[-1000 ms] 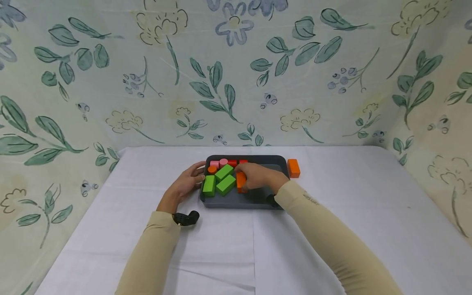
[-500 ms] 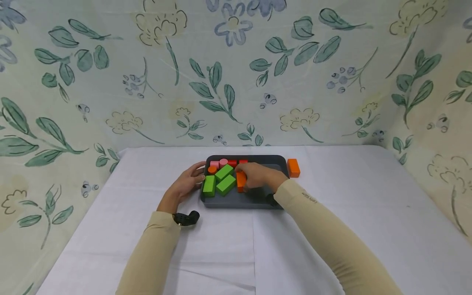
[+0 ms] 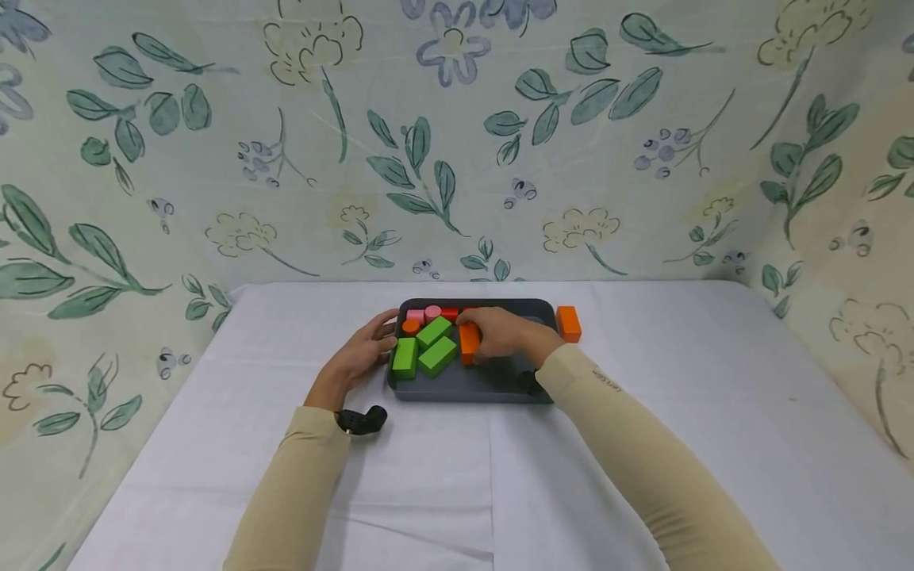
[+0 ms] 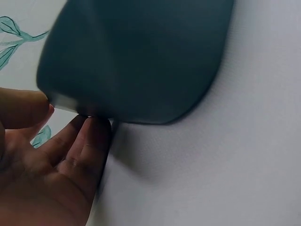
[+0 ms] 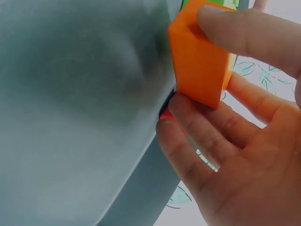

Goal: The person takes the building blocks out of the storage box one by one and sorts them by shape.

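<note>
In the head view, a dark grey tray (image 3: 457, 392) lies on the white table. My right hand (image 3: 503, 331) reaches over it and pinches an orange block (image 3: 469, 343) between thumb and fingers. The right wrist view shows the thumb across the upper end of this orange block (image 5: 197, 59), with fingertips under its lower end. My left hand (image 3: 364, 346) rests at the tray's left side. In the left wrist view, its fingertips touch the tray's outer wall (image 4: 136, 61). Several green blocks (image 3: 437, 357) lie in the left half of the tray.
Behind the green blocks sit an orange cylinder (image 3: 411, 327), pink pieces (image 3: 432, 314) and red pieces (image 3: 449, 313). A second orange block (image 3: 569, 323) lies on the table (image 3: 643, 381) just outside the tray's right side. A floral cloth (image 3: 457, 159) hangs behind.
The right hand and the orange block it pinches have shifted slightly back and to the right. The left hand and tray stay in place.
</note>
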Available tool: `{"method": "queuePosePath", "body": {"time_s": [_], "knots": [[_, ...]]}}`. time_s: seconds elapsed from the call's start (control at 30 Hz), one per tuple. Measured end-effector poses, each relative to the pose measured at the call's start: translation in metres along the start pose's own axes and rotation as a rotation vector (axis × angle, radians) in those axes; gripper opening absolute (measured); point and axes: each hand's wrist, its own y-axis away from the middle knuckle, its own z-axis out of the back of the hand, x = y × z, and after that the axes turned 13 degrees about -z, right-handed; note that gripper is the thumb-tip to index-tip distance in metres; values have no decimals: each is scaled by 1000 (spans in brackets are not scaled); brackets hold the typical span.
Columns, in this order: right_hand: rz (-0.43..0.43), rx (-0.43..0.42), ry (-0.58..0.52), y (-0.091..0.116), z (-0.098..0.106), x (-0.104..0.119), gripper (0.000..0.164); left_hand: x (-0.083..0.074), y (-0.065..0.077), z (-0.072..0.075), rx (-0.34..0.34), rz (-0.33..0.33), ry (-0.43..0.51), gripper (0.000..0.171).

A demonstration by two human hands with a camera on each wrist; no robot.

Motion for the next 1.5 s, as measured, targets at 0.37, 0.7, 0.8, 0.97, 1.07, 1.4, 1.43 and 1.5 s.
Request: {"method": "queuePosePath", "body": {"time_s": [0.37, 0.7, 0.8, 0.97, 1.07, 1.4, 1.43, 1.5], "knots": [[39, -63, -24, 14, 19, -11, 69, 4, -3, 1, 1, 20, -4, 63], [28, -127, -14, 28, 29, -32, 71, 1, -6, 2, 0, 32, -18, 63], [28, -145, -30, 32, 31, -40, 71, 0, -6, 1, -1, 40, -26, 63], [47, -177, -50, 42, 36, -55, 70, -2, -6, 1, -3, 42, -35, 63], [59, -194, -48, 47, 39, -63, 70, -2, -5, 1, 2, 39, -36, 63], [17, -202, -131, 64, 54, -82, 69, 0, -5, 3, 14, 38, -24, 64], [11, -206, -137, 67, 56, -85, 69, 1, -5, 3, 12, 37, -23, 64], [-1, -216, -149, 71, 60, -92, 69, 1, -4, 2, 13, 30, -23, 64]]}}
